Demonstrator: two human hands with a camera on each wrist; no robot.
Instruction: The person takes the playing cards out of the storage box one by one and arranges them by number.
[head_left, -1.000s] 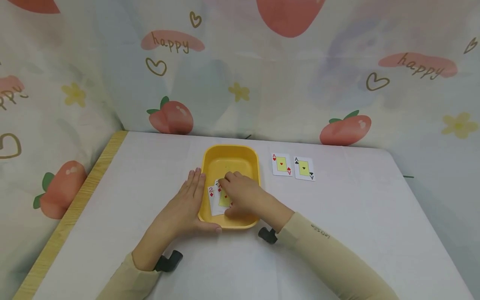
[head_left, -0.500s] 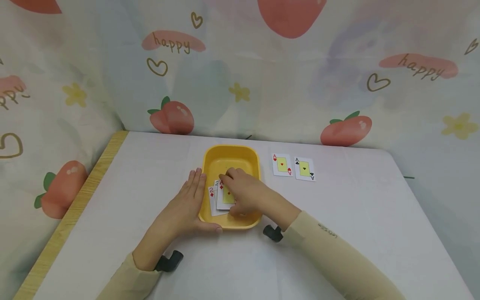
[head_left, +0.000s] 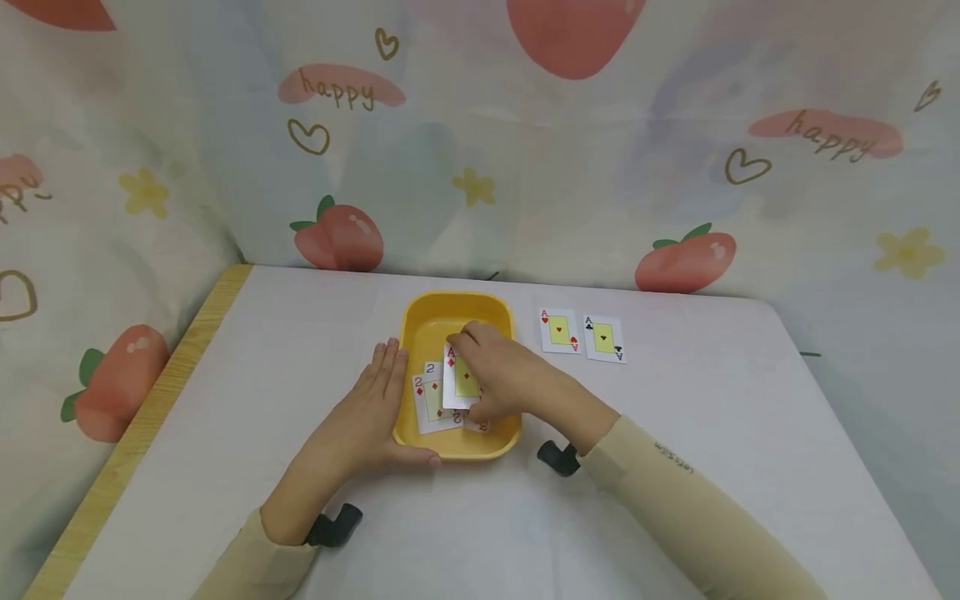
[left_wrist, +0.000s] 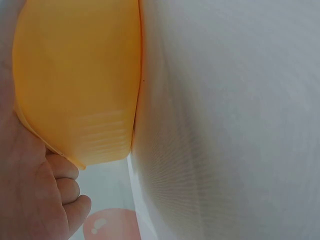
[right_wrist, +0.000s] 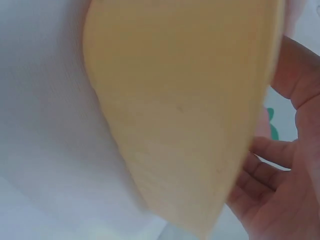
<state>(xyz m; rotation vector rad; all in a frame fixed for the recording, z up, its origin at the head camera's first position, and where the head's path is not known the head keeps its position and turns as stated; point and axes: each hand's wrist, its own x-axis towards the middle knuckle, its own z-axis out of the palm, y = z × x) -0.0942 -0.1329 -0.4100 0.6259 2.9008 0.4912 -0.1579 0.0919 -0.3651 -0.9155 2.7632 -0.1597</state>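
My right hand (head_left: 498,371) pinches the ace of diamonds (head_left: 461,387) by its upper and lower edges, over the yellow tray (head_left: 456,298). Beneath it in the tray lie a two of diamonds (head_left: 429,412) and other cards partly covered by the ace and the hand. My left hand (head_left: 367,417) rests along the tray's left rim with straight fingers, its thumb at the near left corner. In the left wrist view, the left hand (left_wrist: 35,195) touches the tray's side wall (left_wrist: 80,75). The right wrist view shows the right hand (right_wrist: 280,195) beyond the tray wall (right_wrist: 175,110); the card is hidden there.
An ace of hearts (head_left: 558,331) and an ace of clubs (head_left: 603,339) lie face up side by side on the white tablecloth (head_left: 675,400), right of the tray. A patterned curtain (head_left: 525,167) stands behind the table, with a wooden edge (head_left: 142,442) at left.
My right hand has drawn the ace of diamonds up and to the right off the other cards, uncovering more of the twos. The left hand stays at the tray's rim.
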